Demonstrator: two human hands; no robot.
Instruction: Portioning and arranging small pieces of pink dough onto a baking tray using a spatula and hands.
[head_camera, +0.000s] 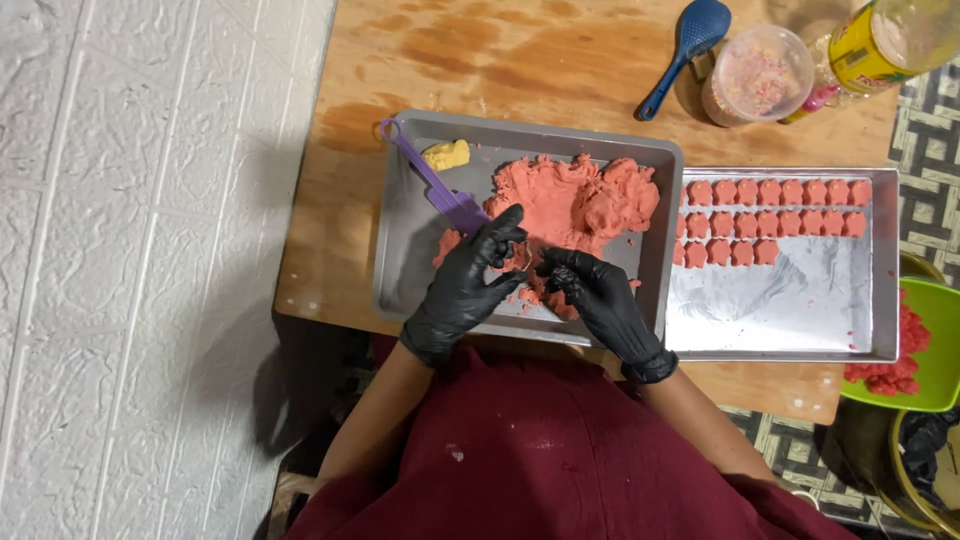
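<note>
Both my hands wear black gloves and meet over a grey metal tray (400, 250) that holds a mass of pink dough (575, 200). My left hand (468, 285) and my right hand (598, 300) pinch a small piece of pink dough (527, 262) between their fingertips, at the tray's near side. A purple scraper (430, 180) lies in the tray by my left hand, next to a small yellow lump (447, 154). To the right, a second shiny tray (780, 300) carries three rows of small shaped pink pieces (770, 220).
The trays sit on a wooden table (520, 60). At its far side lie a blue spoon (685, 50), a clear lidded tub (758, 75) and a yellow-labelled bottle (885, 40). A green bowl (935, 340) with pink dough stands at the right edge. White tiled floor lies to the left.
</note>
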